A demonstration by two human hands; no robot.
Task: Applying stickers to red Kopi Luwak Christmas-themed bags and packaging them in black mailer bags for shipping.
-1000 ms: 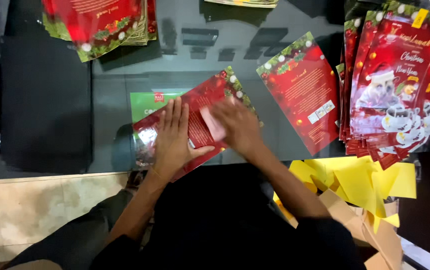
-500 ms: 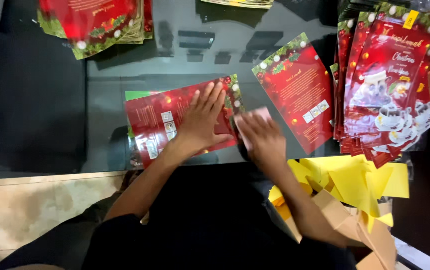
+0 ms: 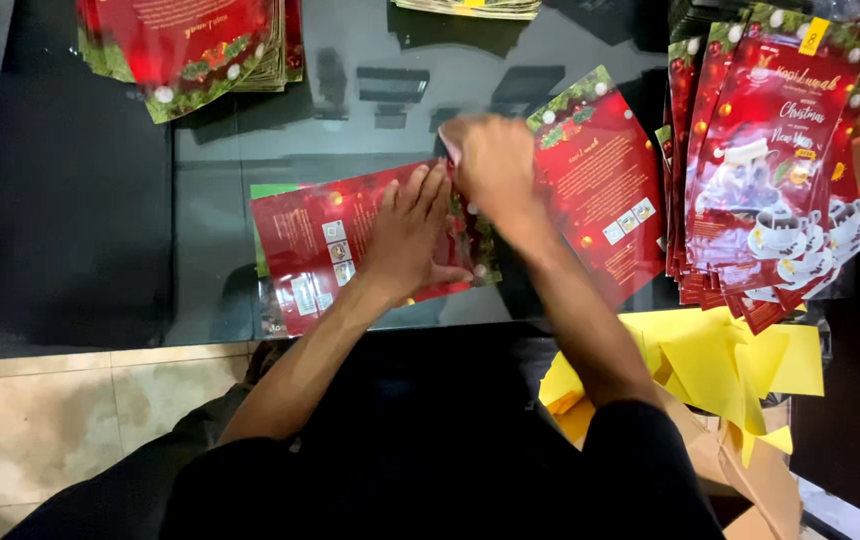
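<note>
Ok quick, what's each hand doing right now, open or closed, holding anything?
Left hand: open, flat on the red pouch.
Right hand: blurred, at the pouch's right end; grip cannot be told.

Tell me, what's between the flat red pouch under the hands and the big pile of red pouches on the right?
Another single red foil pouch, lying tilted on the glass table, in the head view.

Both hands out in front, close together

The left hand lies flat, palm down, fingers spread and pointing away from the body, forearm running back to the lower left. The right hand is blurred, loosely curled just beyond the left fingertips, its forearm slanting down to the right.
</note>
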